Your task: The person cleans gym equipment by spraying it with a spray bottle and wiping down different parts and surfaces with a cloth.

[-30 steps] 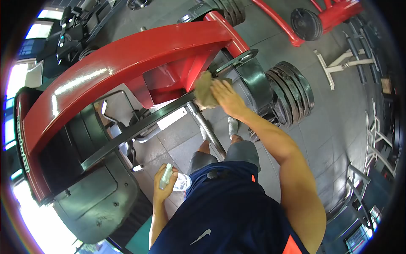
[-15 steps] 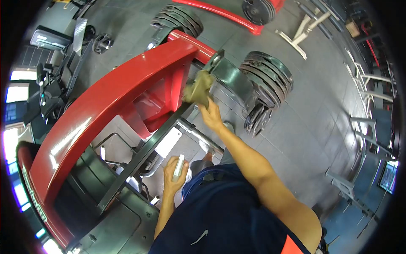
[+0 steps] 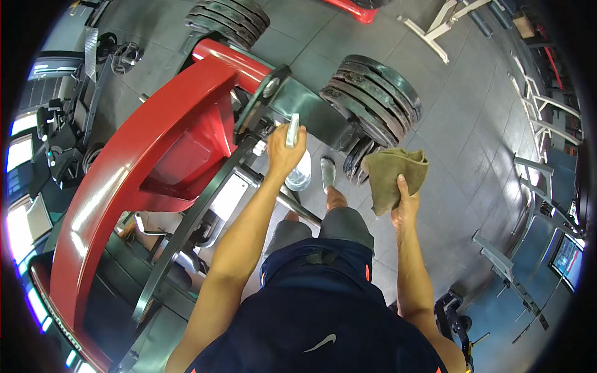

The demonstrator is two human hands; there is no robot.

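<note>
Grey tiled floor (image 3: 454, 146) is stretching across the centre and right of the frame, with light gleaming on it toward the right. Above it, just right of centre, a folded olive-brown cloth (image 3: 398, 177) is hanging from the right hand (image 3: 406, 208), whose thumb is pressing on the near face while the other fingers are mostly hiding behind the fabric; how far they are curling cannot be told. Slightly above and left of the frame's centre, the left hand (image 3: 286, 152) is closing its fingers around the neck of a clear plastic spray bottle with a whitish trigger head (image 3: 293, 130), whose rounded transparent body is showing below the hand. Near this hand, a large glossy red curved machine frame (image 3: 124, 168) is arching from the upper centre down to the lower left, and a long black metal bar (image 3: 186, 230) is running diagonally beside it. A thick stack of dark round weight plates (image 3: 373, 99) is sitting above the cloth, to the right of the bottle, while another plate stack (image 3: 229, 22) is standing at the top, left of centre. Below the bottle, the person's legs in grey shorts (image 3: 345, 227) are appearing above a navy top (image 3: 311, 298). Farther out, a cream metal stand (image 3: 435, 31) is occupying the upper right, and a lit screen (image 3: 568, 261) is glowing at the lower right edge.
</note>
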